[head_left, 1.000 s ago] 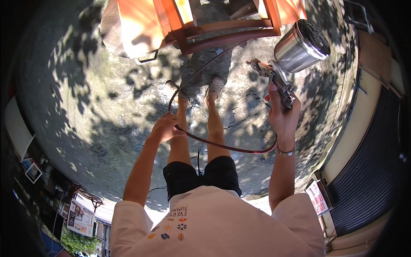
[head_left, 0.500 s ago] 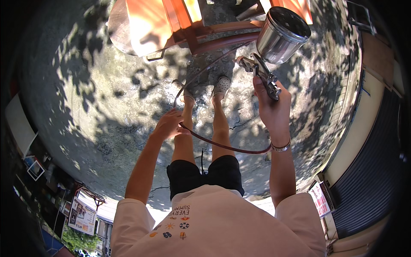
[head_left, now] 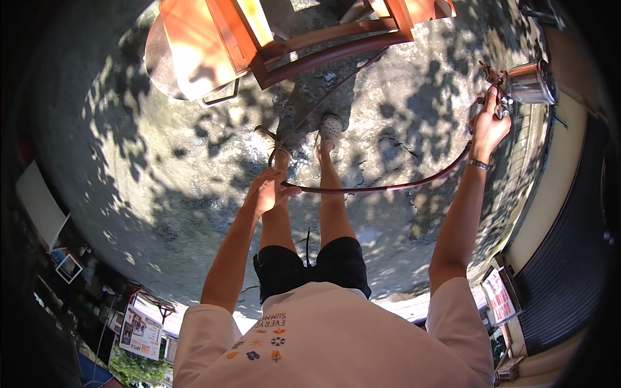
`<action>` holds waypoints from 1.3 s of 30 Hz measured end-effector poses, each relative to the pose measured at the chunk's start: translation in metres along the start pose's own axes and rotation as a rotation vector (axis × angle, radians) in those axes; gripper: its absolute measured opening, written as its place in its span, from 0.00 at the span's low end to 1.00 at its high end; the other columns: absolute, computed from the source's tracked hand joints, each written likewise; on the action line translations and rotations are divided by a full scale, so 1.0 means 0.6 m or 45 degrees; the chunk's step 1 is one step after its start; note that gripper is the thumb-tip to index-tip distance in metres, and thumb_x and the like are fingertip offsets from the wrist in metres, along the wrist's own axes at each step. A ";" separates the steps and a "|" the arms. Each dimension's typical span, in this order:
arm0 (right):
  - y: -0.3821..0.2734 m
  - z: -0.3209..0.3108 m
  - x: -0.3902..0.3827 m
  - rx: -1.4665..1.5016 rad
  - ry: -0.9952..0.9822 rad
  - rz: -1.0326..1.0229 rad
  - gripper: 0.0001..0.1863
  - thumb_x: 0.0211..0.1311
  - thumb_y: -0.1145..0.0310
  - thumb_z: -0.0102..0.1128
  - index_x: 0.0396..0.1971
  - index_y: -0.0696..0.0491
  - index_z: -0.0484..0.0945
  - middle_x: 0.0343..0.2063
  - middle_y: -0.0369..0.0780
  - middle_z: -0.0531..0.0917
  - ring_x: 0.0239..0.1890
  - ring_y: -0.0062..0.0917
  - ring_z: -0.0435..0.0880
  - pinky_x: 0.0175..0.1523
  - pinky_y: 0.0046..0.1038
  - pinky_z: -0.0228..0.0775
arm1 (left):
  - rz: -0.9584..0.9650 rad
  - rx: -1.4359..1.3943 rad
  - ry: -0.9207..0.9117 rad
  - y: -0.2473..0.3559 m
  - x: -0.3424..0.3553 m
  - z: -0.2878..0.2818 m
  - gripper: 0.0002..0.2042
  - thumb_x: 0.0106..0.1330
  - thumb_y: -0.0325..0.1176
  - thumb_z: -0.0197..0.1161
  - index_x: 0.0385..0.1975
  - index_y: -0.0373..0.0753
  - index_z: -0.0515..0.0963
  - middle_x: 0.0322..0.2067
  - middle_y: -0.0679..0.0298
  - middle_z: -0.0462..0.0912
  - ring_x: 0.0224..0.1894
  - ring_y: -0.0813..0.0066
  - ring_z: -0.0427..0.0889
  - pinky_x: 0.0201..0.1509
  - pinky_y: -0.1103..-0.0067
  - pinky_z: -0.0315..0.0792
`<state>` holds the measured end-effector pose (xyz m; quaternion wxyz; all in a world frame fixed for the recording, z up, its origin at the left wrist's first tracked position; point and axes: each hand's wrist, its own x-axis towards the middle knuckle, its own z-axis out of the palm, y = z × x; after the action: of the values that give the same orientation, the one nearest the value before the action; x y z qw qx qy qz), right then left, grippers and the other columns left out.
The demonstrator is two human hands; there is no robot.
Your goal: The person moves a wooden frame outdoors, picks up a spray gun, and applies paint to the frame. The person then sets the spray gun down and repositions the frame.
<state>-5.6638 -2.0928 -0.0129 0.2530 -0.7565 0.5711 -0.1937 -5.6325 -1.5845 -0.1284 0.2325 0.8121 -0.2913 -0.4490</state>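
Observation:
Out to the right, my right hand (head_left: 490, 129) is wrapped round the handle of a paint spray gun (head_left: 499, 94). The gun's metal cup (head_left: 532, 83) is tipped on its side, pointing right. A dark red hose (head_left: 381, 188) runs from the gun's handle across in front of my legs. My left hand (head_left: 266, 189) grips this hose near my left knee. Beyond that hand the hose bends up and away toward the wooden furniture frame (head_left: 336, 57).
Reddish-brown wooden furniture with a sunlit orange panel (head_left: 200, 48) stands ahead, a round board (head_left: 162, 61) beside it. My feet, in light clogs (head_left: 331, 128), are on rough concrete ground (head_left: 388, 149). A dark corrugated shutter (head_left: 550, 258) lines the right; signs hang on both sides.
My right hand has swung outward to the right with the spray gun, whose cup now lies sideways. The hose is stretched straighter. My left hand moved slightly right, still on the hose.

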 end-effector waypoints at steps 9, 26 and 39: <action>0.058 -0.003 -0.167 0.513 -0.345 0.220 0.17 0.68 0.56 0.65 0.36 0.58 0.80 0.22 0.37 0.83 0.11 0.13 0.70 0.15 0.19 0.57 | 0.006 0.282 -0.170 -0.065 -0.007 0.011 0.26 0.53 0.57 0.73 0.27 0.36 0.79 0.41 0.58 0.81 0.50 0.58 0.79 0.63 0.67 0.71; -0.048 0.005 -0.459 0.574 -1.158 -0.225 0.10 0.60 0.67 0.70 0.35 0.57 0.80 0.24 0.42 0.82 0.22 0.30 0.79 0.29 0.28 0.68 | 0.021 0.406 -0.394 -0.121 -0.028 -0.034 0.25 0.45 0.52 0.80 0.28 0.35 0.82 0.42 0.59 0.78 0.54 0.58 0.77 0.58 0.68 0.73; 0.049 0.002 -0.007 0.315 -0.159 0.131 0.20 0.68 0.54 0.65 0.37 0.60 0.84 0.19 0.33 0.81 0.18 0.13 0.72 0.22 0.23 0.60 | 0.123 0.040 0.079 0.015 0.033 0.023 0.28 0.59 0.59 0.68 0.29 0.33 0.76 0.30 0.56 0.78 0.37 0.57 0.78 0.42 0.64 0.72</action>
<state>-5.6869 -2.0948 -0.0319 0.3889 -0.6998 0.5642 -0.2019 -5.6380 -1.6062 -0.1412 0.2499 0.8142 -0.3297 -0.4074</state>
